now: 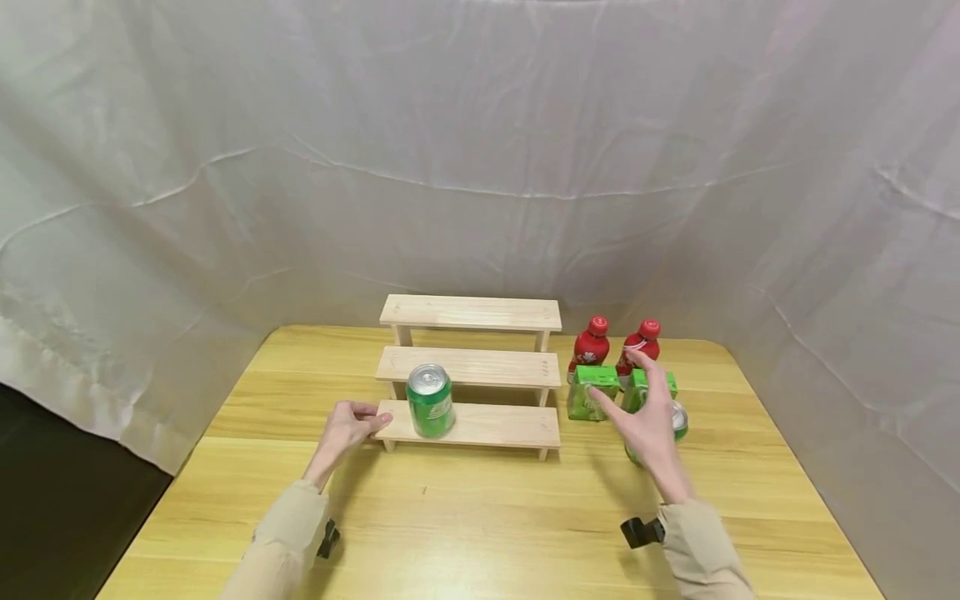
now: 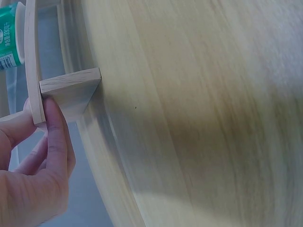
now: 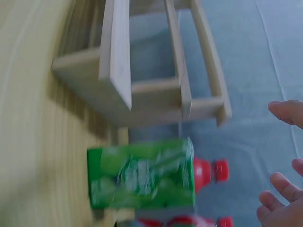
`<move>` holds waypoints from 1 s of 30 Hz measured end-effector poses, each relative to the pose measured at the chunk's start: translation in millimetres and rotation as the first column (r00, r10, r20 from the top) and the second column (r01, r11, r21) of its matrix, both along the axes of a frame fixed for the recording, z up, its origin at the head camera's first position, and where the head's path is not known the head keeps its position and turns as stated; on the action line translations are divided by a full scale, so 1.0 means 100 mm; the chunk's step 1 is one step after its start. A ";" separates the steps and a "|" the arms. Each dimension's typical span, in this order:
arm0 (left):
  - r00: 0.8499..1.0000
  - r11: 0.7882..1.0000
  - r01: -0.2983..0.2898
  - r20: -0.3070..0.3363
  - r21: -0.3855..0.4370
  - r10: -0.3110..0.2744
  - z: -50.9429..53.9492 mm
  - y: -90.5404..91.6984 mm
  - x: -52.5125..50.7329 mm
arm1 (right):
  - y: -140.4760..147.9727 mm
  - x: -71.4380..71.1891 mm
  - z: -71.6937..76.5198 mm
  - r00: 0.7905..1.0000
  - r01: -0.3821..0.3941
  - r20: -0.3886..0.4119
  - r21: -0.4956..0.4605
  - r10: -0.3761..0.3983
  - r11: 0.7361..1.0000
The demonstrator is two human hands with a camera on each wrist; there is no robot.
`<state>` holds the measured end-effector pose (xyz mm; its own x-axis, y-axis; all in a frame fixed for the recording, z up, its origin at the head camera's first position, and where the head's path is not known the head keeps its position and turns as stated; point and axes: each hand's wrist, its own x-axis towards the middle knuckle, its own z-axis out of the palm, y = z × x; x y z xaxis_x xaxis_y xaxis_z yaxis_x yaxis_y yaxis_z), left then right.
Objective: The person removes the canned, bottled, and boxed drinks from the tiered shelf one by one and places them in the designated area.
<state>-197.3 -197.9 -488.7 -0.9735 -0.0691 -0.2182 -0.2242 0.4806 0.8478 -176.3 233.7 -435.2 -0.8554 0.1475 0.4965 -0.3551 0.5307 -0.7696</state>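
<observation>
A three-step wooden shelf stands on the table, with a green drink can upright on the left part of its lowest step. My left hand pinches the left end of that step, thumb on top and fingers underneath, as the left wrist view shows. My right hand is in the air to the right of the shelf, thumb and fingers spread, holding nothing. Near it are two green juice cartons and a second green can, which the hand partly hides.
Two red-capped bottles stand behind the cartons, one partly covered by my right fingers. A pale grey curtain surrounds the back and sides of the wooden table.
</observation>
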 end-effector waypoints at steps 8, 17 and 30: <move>1.000 1.000 -0.008 0.002 0.005 0.008 -0.01 -0.02 0.01 | -0.45 -0.06 0.09 0.986 -0.159 0.048 0.021 0.157 0.987; 1.000 1.000 -0.004 0.002 -0.001 0.004 -0.01 -0.02 0.01 | -0.95 -0.09 0.08 0.941 -0.319 0.119 0.001 0.316 0.948; 1.000 1.000 0.002 0.000 -0.020 -0.002 0.01 -0.01 0.01 | -1.48 -0.11 -0.02 0.850 -0.465 0.277 -0.003 0.447 0.885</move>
